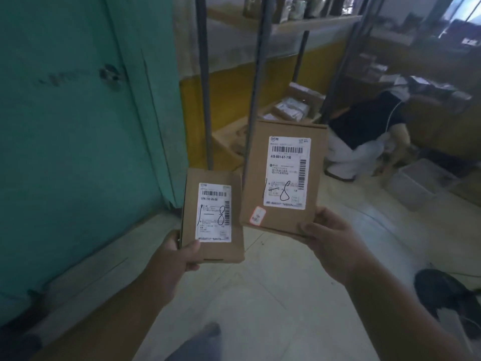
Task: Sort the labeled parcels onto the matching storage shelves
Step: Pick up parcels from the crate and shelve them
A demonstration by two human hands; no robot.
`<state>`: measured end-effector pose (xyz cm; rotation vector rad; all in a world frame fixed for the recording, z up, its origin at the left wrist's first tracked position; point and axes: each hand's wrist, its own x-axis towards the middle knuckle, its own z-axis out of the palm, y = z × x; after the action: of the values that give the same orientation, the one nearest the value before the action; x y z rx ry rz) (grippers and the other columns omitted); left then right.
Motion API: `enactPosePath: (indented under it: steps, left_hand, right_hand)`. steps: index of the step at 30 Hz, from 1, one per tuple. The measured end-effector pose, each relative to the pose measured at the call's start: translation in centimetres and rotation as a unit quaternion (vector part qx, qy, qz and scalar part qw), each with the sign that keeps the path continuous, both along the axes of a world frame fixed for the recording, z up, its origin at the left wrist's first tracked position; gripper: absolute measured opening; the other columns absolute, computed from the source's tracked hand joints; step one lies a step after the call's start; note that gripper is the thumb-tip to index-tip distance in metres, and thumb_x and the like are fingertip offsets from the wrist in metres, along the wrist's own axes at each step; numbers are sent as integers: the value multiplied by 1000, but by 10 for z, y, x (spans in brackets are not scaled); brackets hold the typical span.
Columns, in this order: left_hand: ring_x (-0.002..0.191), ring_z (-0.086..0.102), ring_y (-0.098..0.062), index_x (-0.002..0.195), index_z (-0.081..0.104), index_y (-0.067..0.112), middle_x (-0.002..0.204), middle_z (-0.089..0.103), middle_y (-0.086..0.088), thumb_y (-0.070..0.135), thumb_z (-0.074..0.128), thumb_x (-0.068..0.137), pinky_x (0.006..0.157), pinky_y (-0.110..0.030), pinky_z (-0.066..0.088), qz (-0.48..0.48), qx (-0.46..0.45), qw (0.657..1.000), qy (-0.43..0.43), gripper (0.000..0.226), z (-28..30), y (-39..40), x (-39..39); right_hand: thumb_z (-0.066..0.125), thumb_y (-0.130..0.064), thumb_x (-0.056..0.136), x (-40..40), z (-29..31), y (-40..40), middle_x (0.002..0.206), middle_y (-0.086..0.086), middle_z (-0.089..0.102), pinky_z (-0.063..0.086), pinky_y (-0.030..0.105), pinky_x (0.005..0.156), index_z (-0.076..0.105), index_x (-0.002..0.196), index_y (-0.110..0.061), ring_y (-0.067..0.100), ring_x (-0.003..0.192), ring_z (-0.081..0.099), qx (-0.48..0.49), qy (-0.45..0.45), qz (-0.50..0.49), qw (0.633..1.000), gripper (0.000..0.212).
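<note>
Head view, looking down and forward. The printed text on both shipping labels is mostly too small and soft to read; only the handwritten "1—8" on each and the bold numbers are legible. The fingers of both hands are hidden behind the parcels, so only the thumbs and backs of the hands show. Background shelving and its contents are blurred.

The left hand (173, 259) grips the small flat brown cardboard parcel (212, 216) at its lower left corner, thumb pressed on the front face just below the white barcode label (214, 212), arm reaching up from the lower left. The parcel is held upright, label toward the camera.

The right hand (329, 237) grips the larger flat brown cardboard parcel (283, 175) at its lower right corner, thumb on the front edge, forearm entering from the lower right. This parcel stands higher and just right of the small one, tilted slightly, and carries a white label (287, 173) and a small red-bordered sticker (257, 215) near its lower left corner.

Behind the parcels rise the grey metal shelf uprights (204, 82), with indistinct boxes on the low shelf (291, 106). A teal wall panel (78, 126) fills the left. A crouching person in a dark top (364, 126) is partly visible at right, beside a pale plastic bin (416, 183) on the light tiled floor (273, 295).
</note>
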<state>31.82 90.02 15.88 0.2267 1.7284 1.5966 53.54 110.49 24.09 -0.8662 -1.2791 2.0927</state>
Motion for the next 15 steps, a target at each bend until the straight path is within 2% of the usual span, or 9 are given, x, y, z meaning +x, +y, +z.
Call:
enactPosePath:
  steps: [3,7,9,13,15]
  left_hand:
    - [101,67,-30,113,61,21,114,71,-7,9,63,96,70,-39,53,-12,-22,1000,-6,21,-16,65,-9]
    - [103,66,-32,115,58,21,117,69,-9,10,63,96,71,-39,53,-55,-61,996,-37,22,-34,168,-9]
    - [104,65,-33,119,57,20,118,68,-10,11,64,96,72,-39,54,-81,-68,993,-49,26,-36,224,1]
    - [100,66,-31,126,55,13,119,66,-13,11,65,95,75,-40,55,-121,-71,989,-53,32,-31,332,24]
    - [98,66,-29,117,58,16,116,67,-11,9,64,96,73,-39,54,-131,-65,988,-49,23,-33,380,35]
  right_hand:
    - [60,8,77,7,-13,49,114,24,70,53,48,98,56,117,6,38,105,68,-21,8,-37,999,41]
    - [53,14,86,36,-19,116,112,25,70,59,39,85,55,119,8,36,101,70,-33,-36,-91,995,34]
    - [54,15,85,55,-16,151,111,25,71,60,39,84,56,118,9,36,99,70,-33,-43,-131,990,34]
    - [54,14,87,86,-11,223,114,26,69,53,46,93,57,118,7,39,105,67,-31,-51,-175,983,32]
    - [51,15,89,97,-19,261,116,27,68,52,47,95,57,116,6,41,106,65,-38,-44,-186,981,29]
